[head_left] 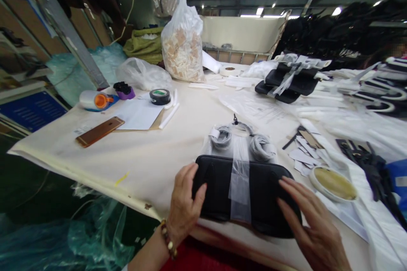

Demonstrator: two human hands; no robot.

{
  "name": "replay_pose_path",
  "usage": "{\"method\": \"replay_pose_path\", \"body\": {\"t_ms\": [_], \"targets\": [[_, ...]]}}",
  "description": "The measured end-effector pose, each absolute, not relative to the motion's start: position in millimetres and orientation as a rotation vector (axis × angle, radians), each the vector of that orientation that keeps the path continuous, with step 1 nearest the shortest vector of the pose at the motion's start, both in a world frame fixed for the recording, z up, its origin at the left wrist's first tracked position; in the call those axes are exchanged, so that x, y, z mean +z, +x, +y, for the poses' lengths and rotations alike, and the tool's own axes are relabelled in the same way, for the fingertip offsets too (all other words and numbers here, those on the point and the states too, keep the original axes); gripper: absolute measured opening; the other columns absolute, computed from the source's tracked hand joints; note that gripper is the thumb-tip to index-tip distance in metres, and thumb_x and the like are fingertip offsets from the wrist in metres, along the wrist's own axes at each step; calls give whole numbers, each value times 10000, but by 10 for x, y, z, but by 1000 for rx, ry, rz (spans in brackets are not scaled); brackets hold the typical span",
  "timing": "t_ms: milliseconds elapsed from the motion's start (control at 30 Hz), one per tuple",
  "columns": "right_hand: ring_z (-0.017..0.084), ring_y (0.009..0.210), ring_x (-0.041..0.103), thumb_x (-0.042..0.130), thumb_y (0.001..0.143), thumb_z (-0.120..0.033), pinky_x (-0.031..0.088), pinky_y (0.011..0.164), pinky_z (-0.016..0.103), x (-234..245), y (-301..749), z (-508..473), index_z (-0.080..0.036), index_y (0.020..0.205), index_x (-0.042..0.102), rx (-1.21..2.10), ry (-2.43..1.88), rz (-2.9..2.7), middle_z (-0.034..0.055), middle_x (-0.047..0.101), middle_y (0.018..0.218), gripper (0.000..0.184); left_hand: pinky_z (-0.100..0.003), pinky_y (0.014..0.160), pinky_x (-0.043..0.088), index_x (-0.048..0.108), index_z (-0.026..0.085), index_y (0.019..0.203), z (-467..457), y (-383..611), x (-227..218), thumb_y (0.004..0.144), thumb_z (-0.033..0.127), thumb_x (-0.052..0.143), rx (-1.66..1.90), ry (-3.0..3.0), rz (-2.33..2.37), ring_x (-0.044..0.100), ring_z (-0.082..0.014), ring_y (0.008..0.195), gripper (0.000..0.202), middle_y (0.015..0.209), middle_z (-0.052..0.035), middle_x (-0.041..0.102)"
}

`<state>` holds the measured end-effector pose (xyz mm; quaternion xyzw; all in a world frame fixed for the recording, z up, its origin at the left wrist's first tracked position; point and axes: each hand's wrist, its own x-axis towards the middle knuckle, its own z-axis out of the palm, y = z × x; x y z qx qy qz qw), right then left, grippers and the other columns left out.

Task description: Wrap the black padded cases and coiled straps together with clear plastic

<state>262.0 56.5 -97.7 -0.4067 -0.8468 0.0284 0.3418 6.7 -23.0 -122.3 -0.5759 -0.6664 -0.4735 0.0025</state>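
Note:
A flat black leather bag piece [263, 186] lies at the near edge of the cream table [159, 156], with a band of clear tape [239, 178] across its middle and wrapped grey handles [241, 137] behind it. My left hand [184, 207] rests on the piece's left end, fingers spread over its edge. My right hand [308, 228] lies flat on its right end, fingers stretched out. A bead bracelet is on my left wrist.
A round tin of yellow glue [333, 183] sits right of the bag. A gold phone [99, 131], a clipboard with paper [138, 114], black tape roll [160, 96] and a plastic sack of tags [182, 46] stand at left and back. More taped black pieces [291, 82] lie far right.

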Motion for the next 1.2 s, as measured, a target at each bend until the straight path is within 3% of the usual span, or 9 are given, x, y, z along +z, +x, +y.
{"method": "replay_pose_path", "body": {"t_ms": [100, 233, 333, 467, 567, 767, 933, 1100, 1200], "targets": [[262, 811, 614, 425, 769, -606, 512, 672, 410, -1022, 2693, 617, -162, 1172, 517, 519, -1666, -1701, 126, 610, 1043, 606, -302, 774, 489, 482, 152, 1088, -96, -87, -1239, 864, 393, 423, -1855, -1595, -2615, 582, -170, 866, 333, 963, -63, 607], [261, 753, 585, 413, 642, -714, 469, 689, 408, -1065, 2607, 638, -190, 990, 570, 732, -1909, -1436, 91, 620, 888, 649, -253, 657, 445, 513, 185, 804, 62, -102, -1252, 851, 486, 378, -1800, -1566, -2741, 524, -144, 698, 333, 727, 9, 549], [284, 803, 567, 381, 628, -725, 446, 734, 426, -1032, 2533, 675, -198, 960, 549, 710, -1965, -1430, 97, 604, 889, 645, -244, 633, 425, 480, 198, 756, 121, -63, -1231, 860, 486, 329, -1700, -1549, -2762, 503, -139, 680, 341, 701, 16, 527], [327, 913, 532, 222, 711, -749, 412, 819, 459, -1010, 2451, 787, -172, 935, 521, 476, -1934, -1676, 133, 566, 909, 687, -259, 624, 420, 444, 213, 742, 188, -24, -1215, 870, 482, 274, -1493, -1547, -2811, 513, -152, 662, 343, 686, 6, 529], [331, 875, 532, 100, 781, -734, 427, 772, 450, -1097, 2408, 815, -169, 866, 507, 247, -1927, -1757, 137, 547, 837, 701, -283, 625, 405, 417, 224, 739, 247, 3, -1204, 882, 418, 240, -1245, -1531, -2858, 538, -179, 668, 299, 677, -18, 541], [267, 767, 526, 262, 877, -593, 432, 673, 371, -1394, 2440, 647, -166, 894, 516, 24, -1746, -1622, 111, 536, 796, 497, -314, 625, 390, 468, 195, 791, 419, 46, -1079, 920, 297, 221, -628, -1588, -2944, 602, -236, 711, 296, 748, -99, 621], [260, 769, 513, 308, 918, -457, 427, 691, 370, -1498, 2444, 566, -158, 907, 515, -66, -1686, -1601, 120, 533, 803, 364, -335, 648, 418, 552, 141, 843, 632, 59, -951, 940, 328, 236, -261, -1683, -2934, 643, -276, 783, 380, 819, -156, 669], [267, 746, 531, 268, 895, -549, 443, 655, 381, -1444, 2485, 621, -151, 902, 534, 54, -1708, -1610, 119, 548, 786, 479, -317, 669, 442, 566, 139, 901, 690, 74, -922, 950, 359, 209, -174, -1681, -2885, 653, -247, 821, 422, 847, -135, 682], [288, 818, 547, 238, 889, -570, 455, 694, 401, -1264, 2510, 741, -83, 1055, 523, 29, -1716, -1705, 159, 574, 881, 589, -305, 669, 451, 555, 131, 923, 657, 74, -938, 954, 351, 182, -159, -1660, -2868, 656, -231, 816, 434, 853, -138, 681]]}}
